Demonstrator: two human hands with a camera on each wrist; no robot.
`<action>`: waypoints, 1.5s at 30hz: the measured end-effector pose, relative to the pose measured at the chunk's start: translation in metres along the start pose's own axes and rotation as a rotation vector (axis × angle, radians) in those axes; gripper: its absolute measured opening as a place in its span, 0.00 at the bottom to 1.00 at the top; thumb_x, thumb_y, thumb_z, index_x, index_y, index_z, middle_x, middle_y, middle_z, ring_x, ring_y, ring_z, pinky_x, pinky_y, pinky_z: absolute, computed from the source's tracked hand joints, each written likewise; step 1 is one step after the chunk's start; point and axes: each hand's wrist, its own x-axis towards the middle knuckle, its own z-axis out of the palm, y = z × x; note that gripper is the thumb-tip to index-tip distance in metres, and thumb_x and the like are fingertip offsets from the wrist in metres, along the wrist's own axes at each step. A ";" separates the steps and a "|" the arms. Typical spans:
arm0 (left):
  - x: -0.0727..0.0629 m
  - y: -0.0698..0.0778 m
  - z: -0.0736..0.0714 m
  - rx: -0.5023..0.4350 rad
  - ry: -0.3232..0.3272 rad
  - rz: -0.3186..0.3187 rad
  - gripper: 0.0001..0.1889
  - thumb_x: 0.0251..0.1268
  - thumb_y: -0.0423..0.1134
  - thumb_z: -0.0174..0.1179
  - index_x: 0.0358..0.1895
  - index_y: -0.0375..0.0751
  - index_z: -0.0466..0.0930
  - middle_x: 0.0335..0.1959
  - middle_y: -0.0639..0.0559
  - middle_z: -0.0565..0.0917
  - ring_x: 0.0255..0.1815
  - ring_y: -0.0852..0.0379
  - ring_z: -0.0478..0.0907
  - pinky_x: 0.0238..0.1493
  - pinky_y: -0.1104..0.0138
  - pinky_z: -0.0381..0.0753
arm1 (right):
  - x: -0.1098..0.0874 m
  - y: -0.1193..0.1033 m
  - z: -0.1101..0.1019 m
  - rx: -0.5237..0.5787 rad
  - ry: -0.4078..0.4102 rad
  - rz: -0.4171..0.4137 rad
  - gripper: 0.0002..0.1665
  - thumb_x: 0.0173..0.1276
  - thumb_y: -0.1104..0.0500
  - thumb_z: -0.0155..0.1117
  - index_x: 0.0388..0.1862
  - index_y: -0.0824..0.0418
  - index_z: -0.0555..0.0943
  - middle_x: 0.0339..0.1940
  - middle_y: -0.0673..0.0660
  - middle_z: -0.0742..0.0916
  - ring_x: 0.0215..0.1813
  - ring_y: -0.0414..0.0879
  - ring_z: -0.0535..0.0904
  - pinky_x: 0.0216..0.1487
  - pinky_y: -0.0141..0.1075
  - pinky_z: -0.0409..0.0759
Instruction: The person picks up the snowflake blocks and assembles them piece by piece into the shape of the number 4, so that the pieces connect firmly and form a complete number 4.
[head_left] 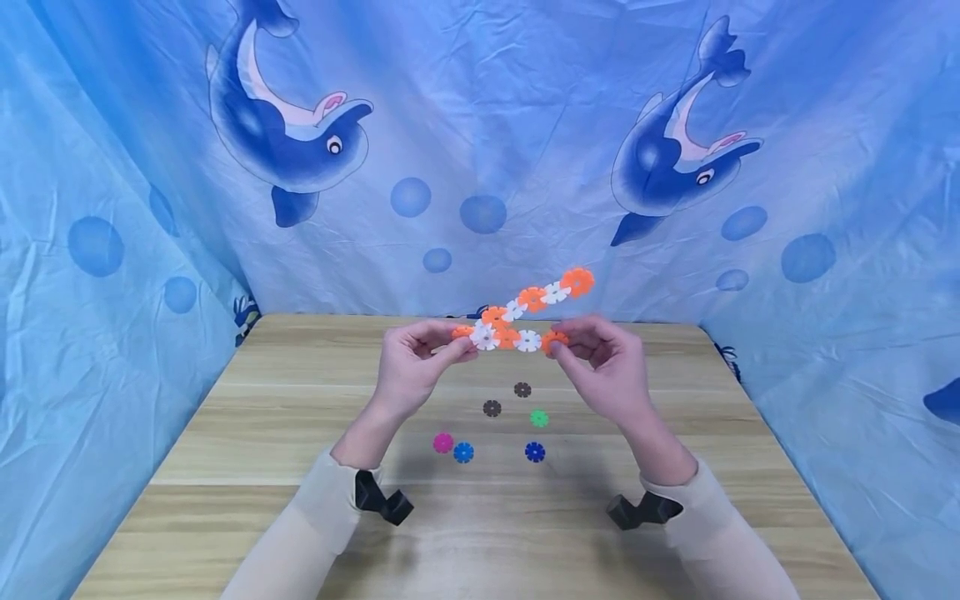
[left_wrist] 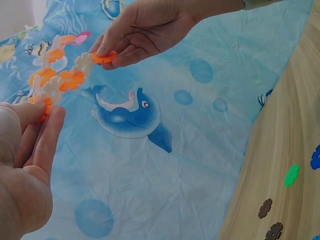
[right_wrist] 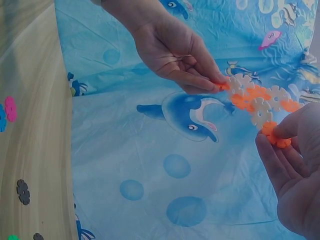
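Observation:
Orange and white flower-shaped plastic discs are slotted together into a branching chain (head_left: 507, 338), held up above the far part of the table. My left hand (head_left: 411, 367) pinches the orange disc (left_wrist: 46, 111) at the chain's left end between thumb and fingers. With thumb and fingers, my right hand (head_left: 606, 367) grips another orange disc (right_wrist: 275, 135) at the end of the lower row. A second row slants up and away to the right, ending in an orange disc (head_left: 577, 282) that neither hand touches.
Loose discs lie on the wooden table (head_left: 225, 433) below the hands: a pink disc (head_left: 443, 442), a light blue disc (head_left: 463, 452), a dark blue disc (head_left: 535, 452), a green disc (head_left: 539, 418) and two dark brown discs (head_left: 492, 408). A blue dolphin-print curtain (head_left: 480, 150) surrounds the table.

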 end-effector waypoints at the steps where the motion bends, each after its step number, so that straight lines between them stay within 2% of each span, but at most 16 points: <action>1: 0.000 0.000 0.000 0.000 -0.001 -0.002 0.12 0.66 0.20 0.68 0.50 0.14 0.83 0.40 0.58 0.93 0.39 0.59 0.93 0.47 0.59 0.93 | 0.000 0.001 0.000 0.005 0.001 -0.003 0.11 0.61 0.83 0.67 0.43 0.79 0.84 0.38 0.46 0.93 0.37 0.37 0.91 0.43 0.30 0.91; 13: -0.001 -0.001 0.002 0.014 -0.014 -0.014 0.12 0.66 0.20 0.67 0.49 0.14 0.83 0.37 0.59 0.93 0.36 0.60 0.93 0.47 0.60 0.93 | -0.001 0.001 0.000 -0.017 0.000 0.013 0.11 0.61 0.84 0.67 0.42 0.79 0.84 0.38 0.44 0.92 0.37 0.37 0.91 0.40 0.29 0.91; 20: -0.001 -0.001 0.002 0.015 -0.005 -0.033 0.11 0.66 0.19 0.67 0.49 0.13 0.82 0.37 0.60 0.93 0.36 0.60 0.93 0.47 0.60 0.93 | -0.003 -0.002 -0.001 -0.089 -0.005 0.053 0.09 0.63 0.81 0.70 0.42 0.76 0.87 0.37 0.40 0.93 0.37 0.35 0.92 0.36 0.28 0.89; 27: -0.001 -0.003 0.000 0.047 -0.041 -0.055 0.10 0.67 0.20 0.67 0.47 0.15 0.83 0.35 0.59 0.93 0.36 0.60 0.93 0.47 0.60 0.93 | -0.004 0.001 -0.001 -0.112 0.014 0.050 0.10 0.60 0.81 0.72 0.39 0.74 0.89 0.35 0.57 0.95 0.35 0.34 0.92 0.31 0.27 0.87; 33: 0.001 -0.002 0.003 0.020 -0.050 -0.049 0.10 0.67 0.19 0.66 0.48 0.14 0.82 0.35 0.58 0.93 0.36 0.60 0.93 0.47 0.60 0.93 | -0.001 0.003 -0.003 -0.065 0.022 0.027 0.10 0.60 0.83 0.70 0.39 0.77 0.87 0.38 0.43 0.94 0.37 0.34 0.92 0.33 0.26 0.88; 41: 0.002 0.000 0.012 -0.075 -0.067 -0.010 0.19 0.66 0.15 0.61 0.59 0.12 0.75 0.50 0.56 0.89 0.51 0.59 0.89 0.52 0.59 0.92 | 0.003 0.000 0.000 -0.073 0.018 0.000 0.11 0.60 0.82 0.71 0.41 0.76 0.88 0.37 0.44 0.94 0.37 0.35 0.92 0.36 0.27 0.89; 45: 0.002 0.000 0.017 -0.048 -0.076 0.025 0.27 0.63 0.16 0.62 0.66 0.16 0.72 0.59 0.50 0.85 0.57 0.61 0.85 0.53 0.65 0.91 | 0.003 0.000 0.001 -0.065 0.025 0.005 0.11 0.59 0.83 0.71 0.41 0.77 0.87 0.38 0.43 0.94 0.37 0.35 0.92 0.38 0.29 0.90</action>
